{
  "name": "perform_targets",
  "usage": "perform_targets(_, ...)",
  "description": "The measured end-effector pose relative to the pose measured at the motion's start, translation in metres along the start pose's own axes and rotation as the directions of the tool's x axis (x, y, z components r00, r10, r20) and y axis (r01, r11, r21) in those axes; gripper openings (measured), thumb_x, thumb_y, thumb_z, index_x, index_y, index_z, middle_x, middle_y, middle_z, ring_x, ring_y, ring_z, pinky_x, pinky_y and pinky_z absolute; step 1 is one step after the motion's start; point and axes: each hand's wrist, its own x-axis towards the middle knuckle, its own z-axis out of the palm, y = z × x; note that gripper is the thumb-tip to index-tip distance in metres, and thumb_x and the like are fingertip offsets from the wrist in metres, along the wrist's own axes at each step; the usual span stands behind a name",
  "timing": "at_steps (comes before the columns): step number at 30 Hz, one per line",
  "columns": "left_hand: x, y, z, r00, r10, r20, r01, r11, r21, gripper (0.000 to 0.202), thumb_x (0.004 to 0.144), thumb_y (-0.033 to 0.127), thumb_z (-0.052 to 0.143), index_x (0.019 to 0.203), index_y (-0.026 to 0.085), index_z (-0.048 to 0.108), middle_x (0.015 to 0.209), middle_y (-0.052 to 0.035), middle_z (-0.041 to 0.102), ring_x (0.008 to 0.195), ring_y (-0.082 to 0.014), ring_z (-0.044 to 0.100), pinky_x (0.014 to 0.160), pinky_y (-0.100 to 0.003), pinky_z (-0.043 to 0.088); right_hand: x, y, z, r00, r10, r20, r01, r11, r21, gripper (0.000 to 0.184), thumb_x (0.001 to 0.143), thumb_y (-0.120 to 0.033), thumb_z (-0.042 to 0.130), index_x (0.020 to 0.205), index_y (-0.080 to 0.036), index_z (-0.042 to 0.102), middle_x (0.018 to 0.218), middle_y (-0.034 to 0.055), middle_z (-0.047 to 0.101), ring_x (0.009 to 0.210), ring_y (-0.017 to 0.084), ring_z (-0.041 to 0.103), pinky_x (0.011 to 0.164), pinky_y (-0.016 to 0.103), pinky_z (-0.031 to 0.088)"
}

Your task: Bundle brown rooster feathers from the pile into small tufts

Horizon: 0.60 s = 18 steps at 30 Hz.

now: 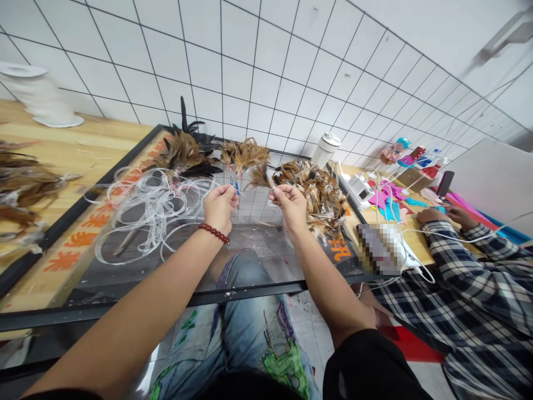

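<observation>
My left hand (220, 206), with a red bead bracelet (214, 233) on its wrist, is closed in a pinch above the glass-topped table. What its fingertips hold is too small to make out. A small blue-handled tool (236, 186) shows right beside those fingers; I cannot tell whether they touch it. My right hand (291, 204) pinches a brown feather (260, 176), which points up and left from thumb and forefinger. Left of my hands lies a loose tangle of clear ribbon (144, 205). A large heap of brown feathers (318, 194) lies just beyond my right hand.
Brown-and-black feathers (183, 150) and a brown bunch (245, 153) lie along the tiled wall. A white bottle (326, 149) stands behind the heap. At left are a white spool (39, 94) and more feathers (29, 186). A co-worker in a plaid sleeve (453, 255) sits right, near cables.
</observation>
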Motion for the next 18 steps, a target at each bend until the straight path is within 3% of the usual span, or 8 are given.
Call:
perform_targets(2, -0.002, -0.001, 0.0, 0.996, -0.082, 0.041, 0.081, 0.996, 0.025, 0.02, 0.058, 0.019, 0.072, 0.074, 0.015, 0.061, 0.068, 0.0016, 0.059, 0.059, -0.0076, 0.054, 0.06, -0.023, 0.043, -0.001, -0.001, 0.001, 1.0, -0.017, -0.015, 0.017, 1.0, -0.008, 0.03, 0.067, -0.039, 0.072, 0.082, -0.018, 0.057, 0.075, 0.0023, 0.068, 0.066, 0.011, 0.064, 0.063, 0.024, 0.049)
perform_targets(3, -0.004, -0.001, 0.001, 0.985, -0.125, 0.121, 0.12, 0.991, 0.051, 0.024, 0.055, 0.017, 0.075, 0.075, 0.014, 0.063, 0.067, 0.0011, 0.059, 0.059, -0.0079, 0.054, 0.061, -0.023, 0.043, -0.002, -0.001, 0.002, 1.0, -0.029, -0.009, 0.028, 0.999, -0.026, 0.03, 0.067, -0.039, 0.072, 0.082, -0.018, 0.057, 0.075, 0.0024, 0.068, 0.067, 0.012, 0.064, 0.064, 0.024, 0.05)
perform_targets(5, -0.011, -0.001, 0.003, 0.923, -0.195, 0.331, 0.172, 0.98, 0.096, 0.032, 0.05, 0.02, 0.081, 0.078, 0.013, 0.068, 0.07, -0.0014, 0.062, 0.062, -0.0093, 0.055, 0.064, -0.026, 0.044, -0.006, 0.0, 0.005, 0.998, -0.058, 0.026, 0.06, 0.996, -0.071, 0.029, 0.068, -0.04, 0.072, 0.081, -0.018, 0.057, 0.072, 0.0015, 0.068, 0.067, 0.012, 0.065, 0.065, 0.026, 0.051)
perform_targets(7, -0.017, -0.001, 0.005, 0.873, -0.191, 0.45, 0.179, 0.981, 0.068, 0.034, 0.05, 0.026, 0.083, 0.079, 0.013, 0.07, 0.076, -0.0038, 0.065, 0.067, -0.0107, 0.057, 0.067, -0.027, 0.044, -0.009, 0.002, 0.007, 0.993, -0.088, 0.075, 0.096, 0.989, -0.114, 0.028, 0.068, -0.039, 0.072, 0.081, -0.018, 0.058, 0.072, 0.0006, 0.068, 0.068, 0.013, 0.064, 0.068, 0.027, 0.052)
perform_targets(12, -0.016, -0.005, 0.005, 0.918, -0.123, 0.378, 0.128, 0.992, 0.011, 0.031, 0.048, 0.035, 0.084, 0.066, 0.014, 0.069, 0.069, -0.0026, 0.065, 0.066, -0.0106, 0.056, 0.066, -0.026, 0.042, -0.016, 0.01, 0.007, 0.977, -0.113, 0.179, 0.155, 0.958, -0.241, 0.024, 0.07, -0.038, 0.071, 0.082, -0.019, 0.062, 0.076, 0.0013, 0.067, 0.07, 0.013, 0.063, 0.07, 0.027, 0.052)
perform_targets(15, -0.013, -0.009, 0.003, 0.92, -0.126, 0.372, 0.113, 0.992, 0.057, 0.032, 0.048, 0.037, 0.084, 0.064, 0.014, 0.068, 0.066, -0.0022, 0.064, 0.065, -0.0111, 0.056, 0.067, -0.026, 0.042, -0.017, 0.014, 0.006, 0.976, -0.105, 0.189, 0.158, 0.942, -0.295, 0.022, 0.072, -0.038, 0.069, 0.082, -0.018, 0.064, 0.077, 0.0021, 0.068, 0.069, 0.013, 0.063, 0.07, 0.027, 0.052)
perform_targets(18, -0.011, -0.016, 0.0, 0.944, -0.057, 0.326, 0.035, 0.997, 0.073, 0.029, 0.054, 0.038, 0.08, 0.063, 0.014, 0.067, 0.063, -0.0011, 0.063, 0.062, -0.0108, 0.054, 0.067, -0.026, 0.042, -0.018, 0.012, 0.006, 0.982, -0.082, 0.173, 0.133, 0.941, -0.311, 0.024, 0.07, -0.035, 0.071, 0.086, -0.018, 0.064, 0.076, 0.0023, 0.068, 0.067, 0.013, 0.062, 0.069, 0.027, 0.052)
